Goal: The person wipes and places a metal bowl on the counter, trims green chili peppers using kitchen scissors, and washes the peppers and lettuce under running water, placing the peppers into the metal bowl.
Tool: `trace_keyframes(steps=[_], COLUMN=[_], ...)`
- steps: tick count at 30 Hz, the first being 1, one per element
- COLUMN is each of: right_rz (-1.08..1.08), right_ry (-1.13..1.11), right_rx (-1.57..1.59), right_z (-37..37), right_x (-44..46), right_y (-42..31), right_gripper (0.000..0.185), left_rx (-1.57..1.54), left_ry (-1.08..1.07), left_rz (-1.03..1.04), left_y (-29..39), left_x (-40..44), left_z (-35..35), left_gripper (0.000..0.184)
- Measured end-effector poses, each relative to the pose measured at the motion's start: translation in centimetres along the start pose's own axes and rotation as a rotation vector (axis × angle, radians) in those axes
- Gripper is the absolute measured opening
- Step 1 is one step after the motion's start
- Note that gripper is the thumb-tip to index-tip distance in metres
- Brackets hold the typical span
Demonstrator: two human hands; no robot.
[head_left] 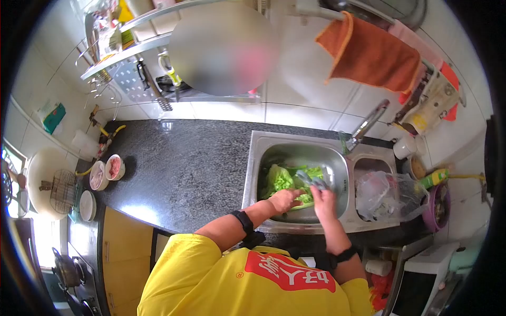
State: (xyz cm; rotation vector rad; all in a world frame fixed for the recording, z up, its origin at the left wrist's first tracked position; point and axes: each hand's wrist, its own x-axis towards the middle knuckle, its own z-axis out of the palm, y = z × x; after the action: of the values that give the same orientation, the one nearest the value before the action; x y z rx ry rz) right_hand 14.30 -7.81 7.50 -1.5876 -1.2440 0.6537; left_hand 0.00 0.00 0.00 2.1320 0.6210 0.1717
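Observation:
Bright green leafy lettuce (280,178) lies loose in the larger bowl of the steel sink (333,158). My left hand (286,200) reaches over the near rim, its fingers closed on leaves at the front of the pile. Just to its right, my right hand (324,202) is closed round a grey tool (312,180). The tool points up and left over the lettuce; it looks like scissors, but blur hides its exact form. The fingertips of my left hand are partly hidden among the leaves.
A chrome tap (369,124) stands behind the sink. A clear plastic bag (385,194) covers much of the smaller bowl, with a purple basin (437,208) at far right. On the black counter (184,163), two small bowls (115,167) of raw meat sit at left.

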Motion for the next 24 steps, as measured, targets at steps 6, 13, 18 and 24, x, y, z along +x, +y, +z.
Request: trace_keyframes(steps=[6, 13, 18, 24], right_rz=[0.064, 0.009, -0.131, -0.222], right_ry=[-0.04, 0.067, -0.164, -0.437], right_rx=[-0.713, -0.736, 0.195, 0.433], right_z=[0.4, 1.1, 7.4, 15.8], right_x=[1.6, 3.4, 8.6, 14.5], right_y=[5.9, 3.0, -13.6, -25.9], right_gripper=[0.022, 0.023, 0.023, 0.022], left_rx=[0.654, 0.452, 0.588, 0.713], left_ry=[-0.155, -0.228, -0.293, -0.241], left_rz=[0.167, 0.157, 0.096, 0.183], left_y=[-1.1, -2.1, 0.1, 0.8], left_x=[-2.7, -2.9, -5.8, -7.4], left_z=[-0.2, -2.2, -4.3, -6.2], left_gripper=[0.048, 0.035, 0.045, 0.037])
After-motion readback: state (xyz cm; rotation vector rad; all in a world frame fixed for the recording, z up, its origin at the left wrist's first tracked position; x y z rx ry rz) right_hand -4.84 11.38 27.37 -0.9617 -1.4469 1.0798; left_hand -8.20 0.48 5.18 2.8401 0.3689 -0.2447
